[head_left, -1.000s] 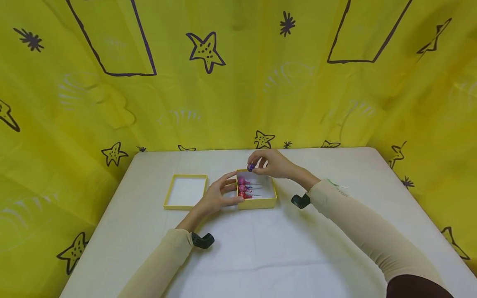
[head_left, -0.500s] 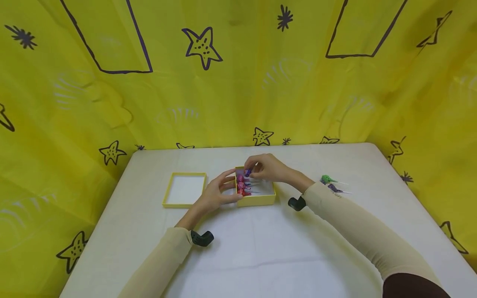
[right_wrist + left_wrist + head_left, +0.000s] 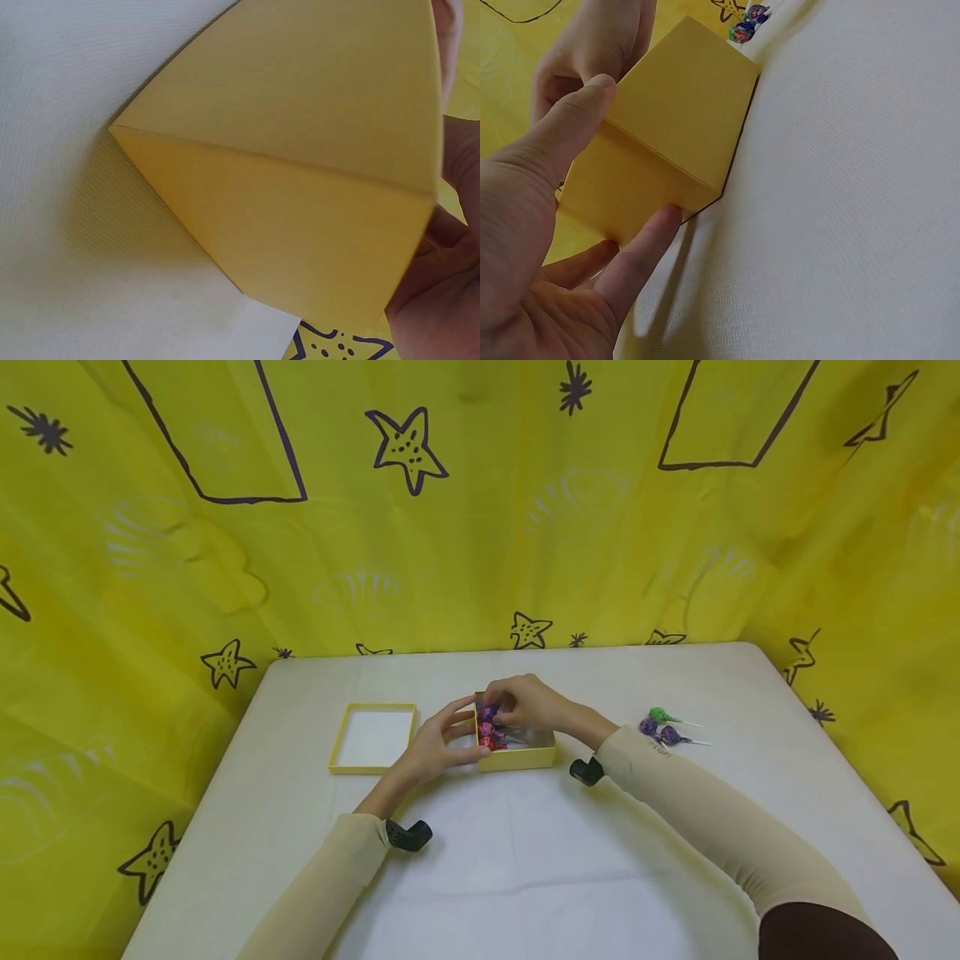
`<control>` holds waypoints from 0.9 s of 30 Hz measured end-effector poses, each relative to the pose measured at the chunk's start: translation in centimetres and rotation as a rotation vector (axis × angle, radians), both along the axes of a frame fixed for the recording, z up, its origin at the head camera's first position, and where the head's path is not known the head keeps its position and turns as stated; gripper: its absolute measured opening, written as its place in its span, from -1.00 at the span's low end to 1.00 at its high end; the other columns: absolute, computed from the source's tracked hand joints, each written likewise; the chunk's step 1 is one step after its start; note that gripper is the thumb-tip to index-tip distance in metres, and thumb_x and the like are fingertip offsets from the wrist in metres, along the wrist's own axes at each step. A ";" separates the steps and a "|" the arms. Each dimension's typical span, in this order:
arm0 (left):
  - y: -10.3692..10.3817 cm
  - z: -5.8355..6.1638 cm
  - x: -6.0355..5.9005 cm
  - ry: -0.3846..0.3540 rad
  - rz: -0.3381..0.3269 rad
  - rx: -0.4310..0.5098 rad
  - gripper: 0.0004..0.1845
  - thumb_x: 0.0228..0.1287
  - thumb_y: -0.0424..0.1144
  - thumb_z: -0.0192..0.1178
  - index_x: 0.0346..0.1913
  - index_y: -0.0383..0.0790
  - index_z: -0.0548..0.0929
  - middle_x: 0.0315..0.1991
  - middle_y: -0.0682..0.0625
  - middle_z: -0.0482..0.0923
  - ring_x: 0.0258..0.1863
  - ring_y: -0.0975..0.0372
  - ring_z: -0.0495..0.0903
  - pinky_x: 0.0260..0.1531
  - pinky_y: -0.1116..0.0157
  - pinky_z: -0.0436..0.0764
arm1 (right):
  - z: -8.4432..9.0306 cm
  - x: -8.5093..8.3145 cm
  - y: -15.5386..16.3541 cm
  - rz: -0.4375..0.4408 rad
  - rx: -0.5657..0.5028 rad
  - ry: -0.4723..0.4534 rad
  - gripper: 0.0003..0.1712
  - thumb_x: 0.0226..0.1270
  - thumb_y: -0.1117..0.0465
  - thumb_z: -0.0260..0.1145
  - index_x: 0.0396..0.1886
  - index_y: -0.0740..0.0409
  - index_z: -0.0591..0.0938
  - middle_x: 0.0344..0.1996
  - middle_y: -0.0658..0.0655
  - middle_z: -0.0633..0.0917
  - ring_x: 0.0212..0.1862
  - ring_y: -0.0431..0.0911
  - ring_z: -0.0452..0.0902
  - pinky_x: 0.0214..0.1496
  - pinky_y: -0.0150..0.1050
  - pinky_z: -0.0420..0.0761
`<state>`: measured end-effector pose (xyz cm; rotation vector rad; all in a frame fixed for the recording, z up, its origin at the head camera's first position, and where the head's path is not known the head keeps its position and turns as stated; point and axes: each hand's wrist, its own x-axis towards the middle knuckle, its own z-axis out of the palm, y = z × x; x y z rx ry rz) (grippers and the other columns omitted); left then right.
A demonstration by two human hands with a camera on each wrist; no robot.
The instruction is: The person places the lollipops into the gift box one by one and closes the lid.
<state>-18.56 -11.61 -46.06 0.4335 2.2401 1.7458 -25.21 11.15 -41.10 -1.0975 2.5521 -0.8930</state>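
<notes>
A yellow box (image 3: 517, 761) with a white inside stands on the white-covered table. My left hand (image 3: 433, 748) holds its left end, thumb at the near corner and fingers spread along the side, as the left wrist view shows on the box wall (image 3: 671, 105). Over the box's far part, my right hand (image 3: 528, 703) pinches a purple-wrapped lollipop (image 3: 490, 713) low inside it. Nearer me in the box lie a pink lollipop (image 3: 486, 728) and a red lollipop (image 3: 487, 743). In the right wrist view, the box's walls (image 3: 300, 97) hide the lollipops.
A shallow yellow-rimmed lid (image 3: 351, 770), white inside up, lies left of the box. Right of it are a green lollipop (image 3: 658, 715) and two purple lollipops (image 3: 670, 735), partly near the right sleeve (image 3: 705, 810). A yellow patterned curtain (image 3: 480, 527) surrounds the table's back and sides.
My right hand has lowered the purple lollipop from above the box's far edge into the box. Its sleeve has shifted left, uncovering the loose lollipops on the right. My left hand keeps its place.
</notes>
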 end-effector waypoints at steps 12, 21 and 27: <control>0.0 0.0 0.0 0.007 -0.004 0.002 -0.06 0.20 -0.27 0.53 0.58 0.11 0.26 0.48 -0.17 0.34 0.38 -0.05 0.46 0.32 -0.03 0.49 | -0.5 0.6 -0.3 -0.019 -0.016 -0.016 -0.72 0.37 0.38 0.42 0.05 0.17 0.71 -0.06 0.12 0.78 -0.05 -0.06 0.70 0.06 -0.17 0.70; 0.0 0.0 0.1 0.012 -0.012 0.012 -0.06 0.20 -0.29 0.52 0.58 0.11 0.26 0.47 -0.18 0.34 0.38 -0.04 0.47 0.33 -0.03 0.48 | -0.5 0.8 -0.4 -0.022 -0.007 -0.005 -0.69 0.38 0.37 0.42 0.09 0.20 0.70 -0.01 0.15 0.77 0.00 -0.03 0.70 0.06 -0.16 0.70; 0.0 0.0 0.1 0.019 -0.016 0.015 -0.06 0.20 -0.30 0.52 0.58 0.10 0.26 0.47 -0.18 0.34 0.37 -0.05 0.47 0.33 -0.03 0.48 | -0.6 0.8 -0.4 -0.031 -0.007 -0.015 -0.69 0.38 0.36 0.42 0.10 0.19 0.70 0.01 0.15 0.77 0.00 -0.04 0.70 0.08 -0.15 0.69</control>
